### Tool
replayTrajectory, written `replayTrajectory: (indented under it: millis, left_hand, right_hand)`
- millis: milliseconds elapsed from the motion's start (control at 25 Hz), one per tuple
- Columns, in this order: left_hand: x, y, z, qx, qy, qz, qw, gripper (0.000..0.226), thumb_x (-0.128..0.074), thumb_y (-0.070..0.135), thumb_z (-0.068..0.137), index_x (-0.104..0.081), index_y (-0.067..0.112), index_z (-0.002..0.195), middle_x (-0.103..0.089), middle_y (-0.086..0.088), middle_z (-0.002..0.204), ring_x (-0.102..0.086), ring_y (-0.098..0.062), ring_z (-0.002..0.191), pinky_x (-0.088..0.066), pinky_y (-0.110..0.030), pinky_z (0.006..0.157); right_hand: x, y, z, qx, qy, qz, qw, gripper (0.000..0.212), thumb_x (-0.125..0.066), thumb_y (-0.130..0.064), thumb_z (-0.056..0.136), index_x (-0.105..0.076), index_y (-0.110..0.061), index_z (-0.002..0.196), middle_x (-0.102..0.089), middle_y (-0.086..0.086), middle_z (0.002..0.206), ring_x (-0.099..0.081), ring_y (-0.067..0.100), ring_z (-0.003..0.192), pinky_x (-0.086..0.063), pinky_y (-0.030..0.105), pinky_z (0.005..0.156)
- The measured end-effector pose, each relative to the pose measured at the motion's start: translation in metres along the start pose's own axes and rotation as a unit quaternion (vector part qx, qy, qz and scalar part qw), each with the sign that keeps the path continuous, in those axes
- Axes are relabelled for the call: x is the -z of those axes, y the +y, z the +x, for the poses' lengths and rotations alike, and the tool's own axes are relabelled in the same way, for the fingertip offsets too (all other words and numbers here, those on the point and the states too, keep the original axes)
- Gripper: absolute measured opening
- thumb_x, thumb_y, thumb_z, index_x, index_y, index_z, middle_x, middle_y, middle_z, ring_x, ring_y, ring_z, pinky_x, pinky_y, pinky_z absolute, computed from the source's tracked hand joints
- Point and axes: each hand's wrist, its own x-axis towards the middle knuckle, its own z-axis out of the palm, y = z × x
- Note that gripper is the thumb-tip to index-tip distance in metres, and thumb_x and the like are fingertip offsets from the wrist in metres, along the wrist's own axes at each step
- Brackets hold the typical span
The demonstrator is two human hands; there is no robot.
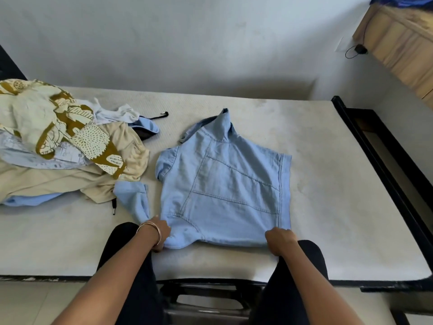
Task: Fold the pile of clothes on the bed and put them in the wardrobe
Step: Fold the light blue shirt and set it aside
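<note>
A light blue denim top (225, 184) lies spread flat on the white mattress (328, 184), collar pointing away from me. My left hand (160, 233), with bangles on the wrist, grips the top's near left corner. At the near right corner, my right hand (278, 239) grips the hem. A pile of unfolded clothes (58, 146) sits at the left of the bed, with a patterned cream-and-mustard piece on top and beige and pale blue pieces beneath.
A black bed frame (384, 146) runs along the right side. A wooden cabinet (398, 38) stands at the upper right against the white wall. My knees in dark trousers (131, 266) press against the bed's near edge.
</note>
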Motion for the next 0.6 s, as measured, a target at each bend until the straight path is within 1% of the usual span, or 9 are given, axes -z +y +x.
replayTrajectory:
  millis: [80, 160, 200, 280, 320, 360, 440, 520, 600]
  left_hand:
    - [0.007, -0.003, -0.002, -0.010, -0.017, -0.092, 0.996, 0.049, -0.065, 0.031, 0.080, -0.058, 0.010, 0.124, -0.056, -0.013, 0.128, -0.057, -0.024, 0.114, -0.048, -0.032, 0.091]
    - [0.018, -0.021, -0.004, 0.001, -0.004, -0.183, 0.983, 0.043, -0.071, 0.034, 0.075, -0.064, 0.012, 0.111, -0.063, -0.010, 0.116, -0.063, -0.022, 0.097, -0.050, -0.029, 0.077]
    - [0.027, -0.035, -0.006, 0.012, 0.004, -0.216, 0.976, 0.043, -0.074, 0.035, 0.074, -0.064, 0.015, 0.110, -0.065, -0.009, 0.112, -0.063, -0.020, 0.092, -0.049, -0.028, 0.074]
    - [0.051, -0.070, -0.005, 0.034, 0.050, -0.245, 0.968, 0.047, -0.075, 0.033, 0.074, -0.062, 0.022, 0.117, -0.066, -0.008, 0.111, -0.063, -0.021, 0.091, -0.049, -0.028, 0.075]
    - [0.066, -0.086, -0.002, 0.047, 0.084, -0.224, 0.970, 0.047, -0.073, 0.034, 0.076, -0.060, 0.026, 0.120, -0.065, -0.008, 0.115, -0.063, -0.024, 0.098, -0.049, -0.029, 0.079]
    - [0.085, -0.101, 0.006, 0.065, 0.125, -0.189, 0.972, 0.044, -0.070, 0.036, 0.078, -0.059, 0.029, 0.120, -0.063, -0.008, 0.118, -0.062, -0.027, 0.104, -0.049, -0.031, 0.083]
    - [0.125, -0.120, 0.031, 0.090, 0.232, -0.108, 0.962, 0.033, -0.062, 0.034, 0.085, -0.059, 0.029, 0.117, -0.062, -0.008, 0.118, -0.060, -0.029, 0.108, -0.046, -0.035, 0.088]
    - [0.161, -0.123, 0.063, 0.116, 0.383, -0.025, 0.916, 0.026, -0.054, 0.018, 0.088, -0.063, 0.022, 0.112, -0.065, -0.010, 0.107, -0.061, -0.032, 0.100, -0.043, -0.041, 0.087]
    - [0.183, -0.115, 0.087, 0.153, 0.503, -0.005, 0.851, 0.024, -0.054, 0.010, 0.083, -0.067, 0.016, 0.102, -0.064, -0.015, 0.099, -0.060, -0.035, 0.087, -0.046, -0.044, 0.078]
  right_hand:
    - [0.005, 0.003, 0.002, 0.013, -0.006, 0.020, 1.000, 0.031, -0.044, -0.002, 0.095, -0.054, -0.008, 0.123, -0.054, 0.011, 0.126, -0.058, 0.029, 0.112, -0.044, 0.038, 0.094]
    - [0.019, 0.013, 0.008, 0.003, -0.019, 0.080, 0.997, 0.027, -0.045, -0.006, 0.096, -0.054, -0.007, 0.121, -0.053, 0.012, 0.125, -0.058, 0.029, 0.111, -0.045, 0.034, 0.085]
    - [0.026, 0.023, 0.014, 0.007, -0.033, 0.115, 0.993, 0.021, -0.046, -0.010, 0.096, -0.057, -0.006, 0.113, -0.055, 0.012, 0.120, -0.058, 0.028, 0.107, -0.042, 0.029, 0.079]
    - [0.042, 0.050, 0.027, 0.013, -0.035, 0.212, 0.977, 0.016, -0.051, -0.020, 0.089, -0.056, -0.010, 0.077, -0.057, 0.007, 0.092, -0.053, 0.021, 0.084, -0.035, 0.024, 0.063]
    - [0.050, 0.065, 0.034, 0.003, -0.015, 0.297, 0.955, 0.022, -0.057, -0.023, 0.083, -0.050, -0.012, 0.065, -0.052, 0.005, 0.077, -0.047, 0.019, 0.073, -0.032, 0.024, 0.057]
    - [0.056, 0.079, 0.041, -0.016, 0.014, 0.409, 0.912, 0.026, -0.064, -0.019, 0.081, -0.048, -0.012, 0.062, -0.047, 0.005, 0.068, -0.042, 0.018, 0.067, -0.029, 0.025, 0.054]
    - [0.066, 0.100, 0.063, -0.067, 0.094, 0.562, 0.819, 0.023, -0.074, -0.010, 0.080, -0.056, -0.007, 0.066, -0.046, 0.007, 0.065, -0.040, 0.019, 0.064, -0.028, 0.028, 0.054]
    - [0.073, 0.103, 0.083, -0.115, 0.170, 0.614, 0.762, 0.018, -0.080, -0.017, 0.079, -0.066, -0.006, 0.083, -0.060, 0.009, 0.075, -0.054, 0.027, 0.070, -0.038, 0.030, 0.058]
    - [0.066, 0.093, 0.104, -0.189, 0.213, 0.636, 0.717, 0.040, -0.078, -0.028, 0.082, -0.063, -0.008, 0.113, -0.066, 0.014, 0.110, -0.061, 0.035, 0.103, -0.048, 0.038, 0.080]
